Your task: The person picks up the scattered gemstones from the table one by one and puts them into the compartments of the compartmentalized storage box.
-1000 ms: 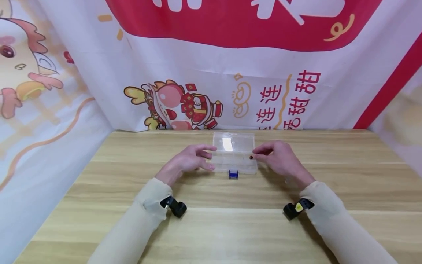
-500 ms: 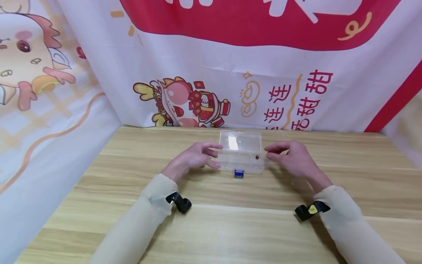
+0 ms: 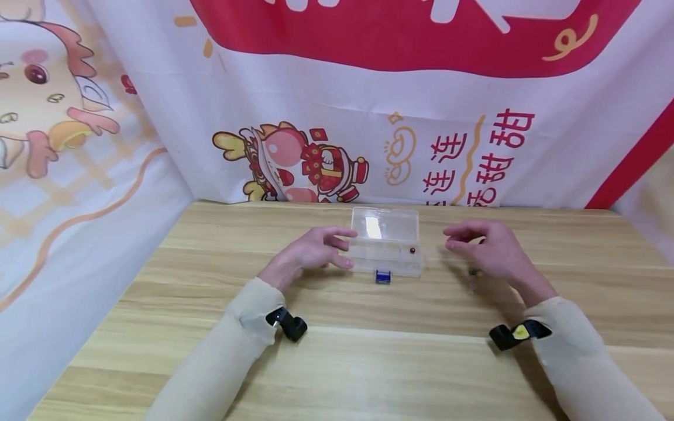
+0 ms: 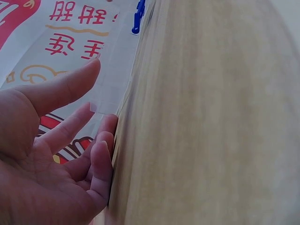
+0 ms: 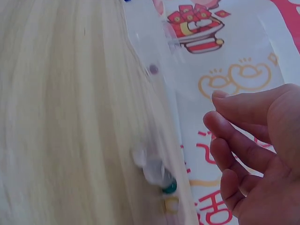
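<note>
Over the worktop (image 3: pixel 337 380), the left hand's (image 3: pixel 316 248) grip is apart; nothing is seen in the right hand's (image 3: pixel 488 248) grip, a little apart. The clear box (image 3: pixel 389 252) is best steadied gently, so the dark red bead (image 3: pixel 412 250) inside, toward the right end, is not bumped.

clear rectangular plastic box (image 3: pixel 392 225) | small dark-red ball (image 3: pixel 412 250) | blue plastic clip (image 3: pixel 382 277) | tan wood-grain tabletop (image 3: pixel 389 374), streaked | far white cloth backdrop (image 3: pixel 316 96), red-and-gold cartoon print | beige fabric sleeves (image 3: pixel 218 354)

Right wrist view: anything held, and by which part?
Nothing is held: the right hand pinches no object, and the dark bead sits in the clear box.
</note>
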Demonstrator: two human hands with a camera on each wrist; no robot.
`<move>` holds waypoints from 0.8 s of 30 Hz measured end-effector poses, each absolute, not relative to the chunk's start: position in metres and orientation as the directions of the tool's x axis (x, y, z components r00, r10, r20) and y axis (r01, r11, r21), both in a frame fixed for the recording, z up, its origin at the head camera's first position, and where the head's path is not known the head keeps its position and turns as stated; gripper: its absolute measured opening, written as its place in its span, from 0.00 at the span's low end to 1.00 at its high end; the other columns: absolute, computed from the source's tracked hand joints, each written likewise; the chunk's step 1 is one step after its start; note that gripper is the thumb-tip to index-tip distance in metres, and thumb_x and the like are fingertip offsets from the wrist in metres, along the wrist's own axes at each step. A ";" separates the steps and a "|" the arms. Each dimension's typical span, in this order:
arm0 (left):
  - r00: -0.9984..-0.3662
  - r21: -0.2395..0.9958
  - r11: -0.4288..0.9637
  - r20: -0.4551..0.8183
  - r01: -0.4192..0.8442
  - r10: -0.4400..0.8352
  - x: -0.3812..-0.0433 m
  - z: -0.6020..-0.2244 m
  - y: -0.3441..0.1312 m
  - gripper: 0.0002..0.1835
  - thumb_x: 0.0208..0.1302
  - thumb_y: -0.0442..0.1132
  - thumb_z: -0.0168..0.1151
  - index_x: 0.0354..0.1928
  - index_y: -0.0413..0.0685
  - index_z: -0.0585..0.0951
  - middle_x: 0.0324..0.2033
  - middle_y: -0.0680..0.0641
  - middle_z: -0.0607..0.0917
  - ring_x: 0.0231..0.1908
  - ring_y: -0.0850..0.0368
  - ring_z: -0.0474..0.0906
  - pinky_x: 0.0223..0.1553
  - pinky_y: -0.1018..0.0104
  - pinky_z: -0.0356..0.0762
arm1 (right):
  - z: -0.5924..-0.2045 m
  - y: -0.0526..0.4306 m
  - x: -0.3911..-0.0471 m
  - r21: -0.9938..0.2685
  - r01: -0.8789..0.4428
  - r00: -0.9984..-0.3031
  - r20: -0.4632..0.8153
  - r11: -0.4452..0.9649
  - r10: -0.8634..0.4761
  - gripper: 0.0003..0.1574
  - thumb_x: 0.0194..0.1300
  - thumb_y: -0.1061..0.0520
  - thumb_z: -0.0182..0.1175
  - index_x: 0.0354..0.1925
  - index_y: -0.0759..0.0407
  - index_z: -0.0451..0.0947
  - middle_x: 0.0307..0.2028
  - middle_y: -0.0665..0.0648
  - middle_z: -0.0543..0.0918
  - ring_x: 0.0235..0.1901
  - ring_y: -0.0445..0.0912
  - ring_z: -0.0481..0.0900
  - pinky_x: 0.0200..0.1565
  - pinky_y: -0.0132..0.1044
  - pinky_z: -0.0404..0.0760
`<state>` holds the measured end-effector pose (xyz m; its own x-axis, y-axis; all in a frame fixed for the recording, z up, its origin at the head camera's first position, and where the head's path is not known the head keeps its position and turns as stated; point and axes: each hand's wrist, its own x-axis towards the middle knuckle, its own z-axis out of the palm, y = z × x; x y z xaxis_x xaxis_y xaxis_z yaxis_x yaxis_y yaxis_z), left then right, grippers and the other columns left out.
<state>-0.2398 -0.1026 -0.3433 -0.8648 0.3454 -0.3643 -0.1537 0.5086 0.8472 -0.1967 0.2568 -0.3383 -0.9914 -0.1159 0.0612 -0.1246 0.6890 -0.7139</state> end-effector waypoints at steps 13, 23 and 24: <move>-0.861 0.845 0.507 -0.376 -0.168 0.342 -0.239 -0.343 -0.101 0.37 0.60 0.37 0.79 0.70 0.69 0.79 0.66 0.48 0.81 0.64 0.48 0.76 0.56 0.60 0.76 | -0.351 0.299 -0.203 -0.712 -0.092 -0.978 -0.069 0.696 -0.199 0.20 0.73 0.50 0.69 0.60 0.54 0.86 0.53 0.60 0.89 0.47 0.47 0.81 0.39 0.35 0.83; -0.864 0.844 0.512 -0.372 -0.162 0.340 -0.240 -0.343 -0.101 0.37 0.59 0.37 0.79 0.70 0.69 0.79 0.65 0.48 0.81 0.63 0.48 0.76 0.54 0.60 0.76 | -0.356 0.335 -0.197 -0.677 -0.009 -0.967 -0.182 0.736 -0.180 0.28 0.71 0.43 0.69 0.64 0.51 0.84 0.58 0.57 0.88 0.48 0.44 0.80 0.45 0.31 0.78; -0.864 0.844 0.511 -0.371 -0.161 0.341 -0.240 -0.343 -0.101 0.37 0.60 0.37 0.79 0.70 0.69 0.79 0.65 0.48 0.81 0.63 0.48 0.76 0.54 0.61 0.76 | -0.357 0.338 -0.196 -0.679 -0.012 -0.964 -0.186 0.734 -0.188 0.29 0.71 0.43 0.70 0.64 0.53 0.84 0.57 0.57 0.88 0.48 0.43 0.80 0.45 0.30 0.77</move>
<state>-0.2396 -0.1012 -0.3429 -0.8639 0.3407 -0.3710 -0.1610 0.5111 0.8443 -0.1960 0.3380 -0.3565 -0.9644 -0.1877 -0.1865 -0.0117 0.7343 -0.6787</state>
